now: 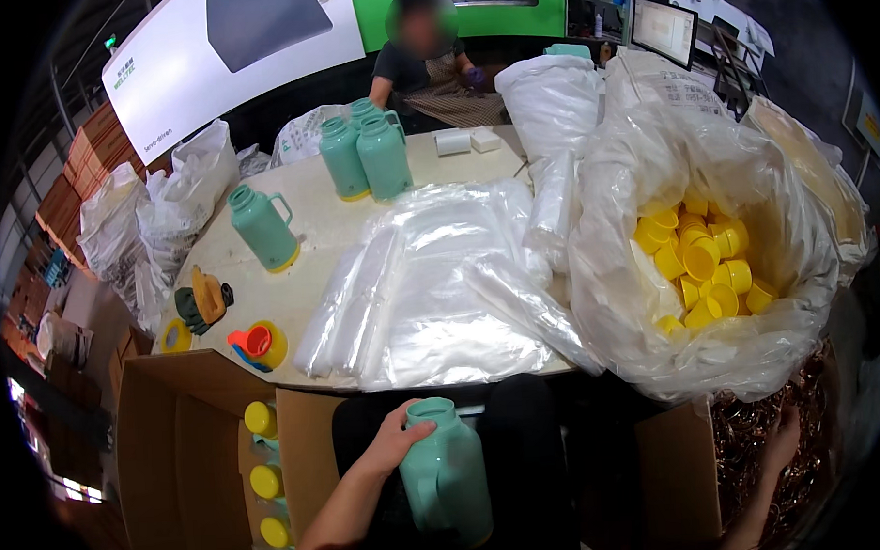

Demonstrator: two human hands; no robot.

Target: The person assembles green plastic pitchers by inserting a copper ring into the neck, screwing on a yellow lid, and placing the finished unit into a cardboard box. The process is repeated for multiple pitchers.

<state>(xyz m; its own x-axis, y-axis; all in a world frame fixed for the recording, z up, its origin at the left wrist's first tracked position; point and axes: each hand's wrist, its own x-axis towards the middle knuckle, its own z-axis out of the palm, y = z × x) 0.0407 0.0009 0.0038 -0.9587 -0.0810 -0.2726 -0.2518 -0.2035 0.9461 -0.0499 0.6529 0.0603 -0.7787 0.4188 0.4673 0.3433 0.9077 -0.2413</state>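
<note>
One outstretched right hand (783,438), curl unclear

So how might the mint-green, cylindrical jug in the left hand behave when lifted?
The jug will probably stay stiff: no dent shows where the left hand grips its top. Its smooth, rounded side may slip, though the green looped handle should help.

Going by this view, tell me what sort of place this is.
Likely a factory workshop: several teal flasks on a worktable, a big plastic sack of yellow cups, and an open cardboard carton.
</note>
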